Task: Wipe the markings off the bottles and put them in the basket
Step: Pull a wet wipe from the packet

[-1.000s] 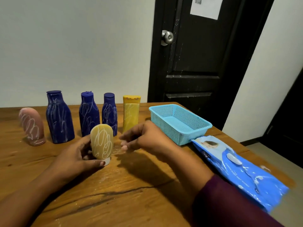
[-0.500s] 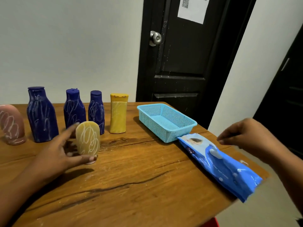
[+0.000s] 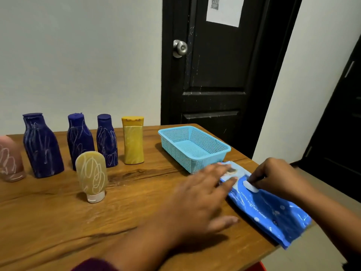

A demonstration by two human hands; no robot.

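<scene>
A beige tube bottle (image 3: 91, 175) with white scribbles stands cap-down, alone, near the table's middle. Behind it stand three dark blue bottles (image 3: 42, 145), (image 3: 79, 138), (image 3: 107, 140), a yellow bottle (image 3: 133, 140) and a pink bottle (image 3: 9, 159), all scribbled on. An empty light blue basket (image 3: 193, 147) sits at the back right. A blue pack of wet wipes (image 3: 267, 210) lies by the table's right edge. My left hand (image 3: 201, 200) lies flat with straight fingers, fingertips on the pack's near end. My right hand (image 3: 277, 178) pinches the pack's white flap (image 3: 250, 186).
The wooden table (image 3: 136, 218) ends just right of the wipes pack. A black door (image 3: 218, 75) with a round knob (image 3: 180, 48) stands behind the basket. Another dark door (image 3: 340, 122) is at the far right.
My left hand let go of the beige tube and moved right onto the wipes pack. My right hand came down from above the pack and took hold of its white flap.
</scene>
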